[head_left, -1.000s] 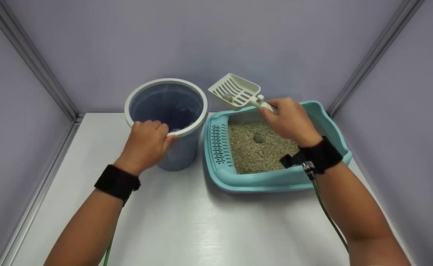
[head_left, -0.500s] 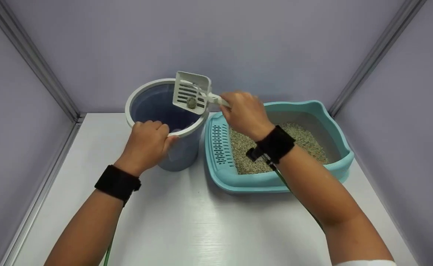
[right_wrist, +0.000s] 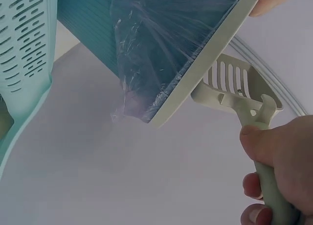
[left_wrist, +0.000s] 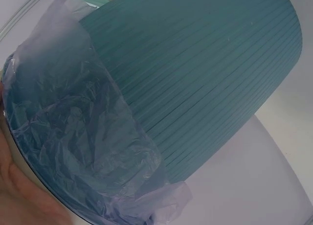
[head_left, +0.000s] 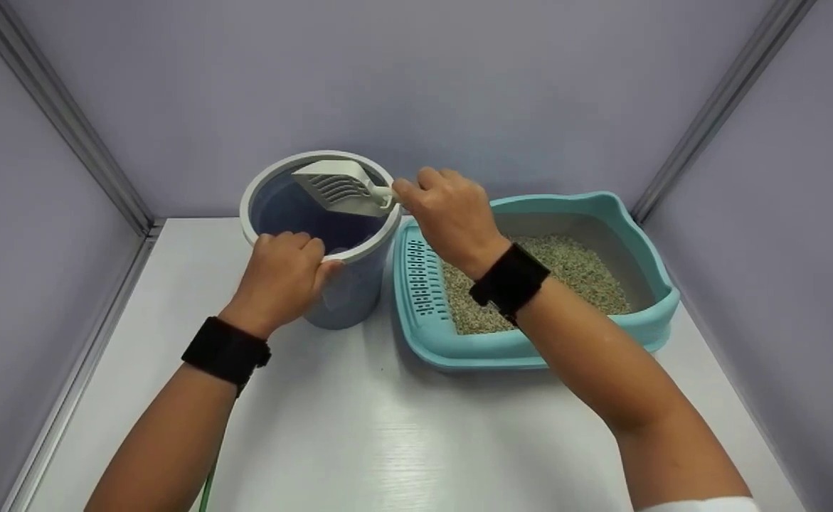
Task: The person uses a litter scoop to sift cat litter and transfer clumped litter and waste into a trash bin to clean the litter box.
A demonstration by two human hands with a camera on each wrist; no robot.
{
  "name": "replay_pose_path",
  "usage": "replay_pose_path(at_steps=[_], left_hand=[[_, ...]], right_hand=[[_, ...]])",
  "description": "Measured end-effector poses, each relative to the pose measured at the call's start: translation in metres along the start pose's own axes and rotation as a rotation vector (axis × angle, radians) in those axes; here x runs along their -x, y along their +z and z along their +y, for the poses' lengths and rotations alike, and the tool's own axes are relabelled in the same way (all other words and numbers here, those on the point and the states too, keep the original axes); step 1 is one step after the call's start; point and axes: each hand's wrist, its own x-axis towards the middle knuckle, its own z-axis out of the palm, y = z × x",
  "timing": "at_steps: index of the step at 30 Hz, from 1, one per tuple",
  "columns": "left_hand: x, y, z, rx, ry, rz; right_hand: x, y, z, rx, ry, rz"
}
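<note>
My left hand (head_left: 279,279) grips the near side of the white rim of a blue ribbed trash bin (head_left: 345,307). A clear plastic liner (left_wrist: 83,132) folds down over the bin's outside in the left wrist view. In my right hand (head_left: 453,217) is the handle of a cream slotted litter scoop (head_left: 339,186), its thumb lying along the handle (right_wrist: 275,193) in the right wrist view. The scoop's head is tipped sideways over the bin's mouth. No clump shows on it in the head view; a tiny dark speck sits by its slots in the right wrist view.
Right of the bin stands a turquoise litter box (head_left: 473,352) with a perforated ledge, holding tan litter (head_left: 565,274) partly hidden by my right arm. Both stand on a white table (head_left: 388,441). Pale walls (head_left: 416,85) close in behind and at both sides.
My right hand has carried the scoop left from above the litter box to over the bin and turned it. The grey clump it bore is out of sight. The left hand stays put.
</note>
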Motion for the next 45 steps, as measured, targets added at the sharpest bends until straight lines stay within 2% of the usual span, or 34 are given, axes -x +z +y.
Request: replay_pose_path(at_steps=[9,15,23,27,37,45], left_hand=[[-0.002,0.0,-0.002,-0.011,0.0,-0.036],[-0.002,-0.001,-0.004,-0.012,-0.011,-0.054],[0.0,-0.001,-0.008,-0.009,-0.007,-0.043],[0.001,-0.001,-0.008,-0.001,0.005,-0.03],[0.002,0.0,-0.009,-0.006,0.016,-0.006],[0.003,0.0,-0.01,-0.006,0.021,0.012]], right_hand=[[0.004,-0.003,0.003,-0.15,0.089,-0.172],[0.008,-0.008,0.008,-0.306,0.194,-0.279],[0.023,-0.023,0.023,-0.567,0.376,-0.307],[0.034,-0.03,0.032,-0.651,0.481,-0.305],[0.074,-0.041,0.058,-0.606,0.594,-0.263],[0.105,-0.051,0.077,-0.609,0.629,-0.243]])
